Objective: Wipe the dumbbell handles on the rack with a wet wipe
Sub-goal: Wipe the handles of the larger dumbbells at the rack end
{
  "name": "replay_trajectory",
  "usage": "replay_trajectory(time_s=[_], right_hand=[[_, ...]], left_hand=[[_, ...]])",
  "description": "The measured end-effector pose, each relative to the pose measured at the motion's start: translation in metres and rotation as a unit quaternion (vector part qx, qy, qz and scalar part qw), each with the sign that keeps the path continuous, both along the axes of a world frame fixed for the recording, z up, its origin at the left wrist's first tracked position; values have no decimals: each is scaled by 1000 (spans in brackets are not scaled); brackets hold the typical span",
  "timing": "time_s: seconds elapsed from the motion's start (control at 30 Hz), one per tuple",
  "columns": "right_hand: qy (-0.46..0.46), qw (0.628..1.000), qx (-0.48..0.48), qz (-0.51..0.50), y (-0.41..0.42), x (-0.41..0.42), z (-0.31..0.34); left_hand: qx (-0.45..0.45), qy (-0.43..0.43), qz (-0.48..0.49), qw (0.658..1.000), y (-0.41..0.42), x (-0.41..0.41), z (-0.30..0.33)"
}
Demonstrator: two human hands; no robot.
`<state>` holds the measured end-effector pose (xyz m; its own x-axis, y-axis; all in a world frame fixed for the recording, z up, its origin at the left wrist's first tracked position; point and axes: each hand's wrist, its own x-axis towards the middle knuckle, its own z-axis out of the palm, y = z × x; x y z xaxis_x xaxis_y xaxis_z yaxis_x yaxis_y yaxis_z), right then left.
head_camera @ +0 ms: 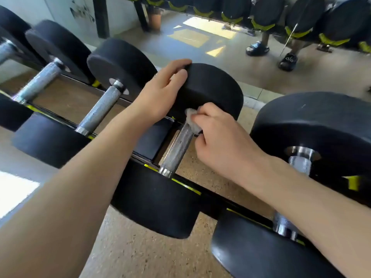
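Observation:
Several black dumbbells with knurled steel handles lie side by side on a black rack (pixel 186 186) with yellow strips. My right hand (pixel 218 137) grips a crumpled white wet wipe (pixel 191 119) against the far end of the middle dumbbell's handle (pixel 177 149). My left hand (pixel 162 93) rests on the far head (pixel 212 91) of that same dumbbell, fingers laid over its top edge. My right forearm covers part of the handle (pixel 300 163) of the dumbbell to the right.
More dumbbell handles (pixel 100 109) lie to the left. A mirror behind the rack reflects a second row of dumbbells and a person's feet in dark sandals (pixel 258 48). The speckled tan floor (pixel 128 247) shows under the rack.

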<state>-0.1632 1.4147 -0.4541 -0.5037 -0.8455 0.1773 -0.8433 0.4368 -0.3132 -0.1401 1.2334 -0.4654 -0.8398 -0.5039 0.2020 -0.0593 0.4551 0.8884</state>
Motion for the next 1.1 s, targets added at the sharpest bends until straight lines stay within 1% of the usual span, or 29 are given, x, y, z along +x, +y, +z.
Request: replay_trajectory(time_s=[0.1, 0.2, 0.33, 0.43, 0.5, 0.57, 0.73, 0.87, 0.93, 0.97, 1.03, 1.07, 1.1], right_hand=[[50, 998, 39, 31, -12, 5, -1], [100, 989, 106, 1, -25, 10, -5], [117, 988, 100, -32, -27, 13, -7], [117, 986, 100, -63, -24, 19, -8], [79, 990, 80, -84, -23, 21, -7], [24, 992, 38, -119, -24, 23, -6], [-21, 975, -36, -219, -37, 30, -9], [-75, 965, -83, -238, -36, 28, -8], [-122, 950, -121, -261, -34, 27, -6], [-149, 943, -122, -273, -32, 26, -5], [-211, 930, -93, -288, -30, 22, -6], [-257, 917, -89, -293, -30, 20, -7], [-313, 896, -104, -298, -30, 18, -9]], left_hand=[[-7, 13, -43, 999, -13, -1, 0], [-11, 29, -74, 997, -20, -4, -6], [-12, 46, -100, 994, -26, -3, -17], [14, 42, -114, 993, -33, -1, -24], [45, 37, -127, 990, -36, 3, -28], [66, 37, -135, 988, -36, 6, -29], [82, 27, -153, 984, -33, 12, -26], [96, 25, -166, 981, -36, 15, -27], [109, 31, -171, 979, -37, 17, -30], [115, 36, -174, 977, -37, 17, -32], [130, 37, -178, 975, -38, 19, -34], [138, 33, -178, 974, -38, 19, -34], [146, 30, -175, 973, -39, 20, -33]])
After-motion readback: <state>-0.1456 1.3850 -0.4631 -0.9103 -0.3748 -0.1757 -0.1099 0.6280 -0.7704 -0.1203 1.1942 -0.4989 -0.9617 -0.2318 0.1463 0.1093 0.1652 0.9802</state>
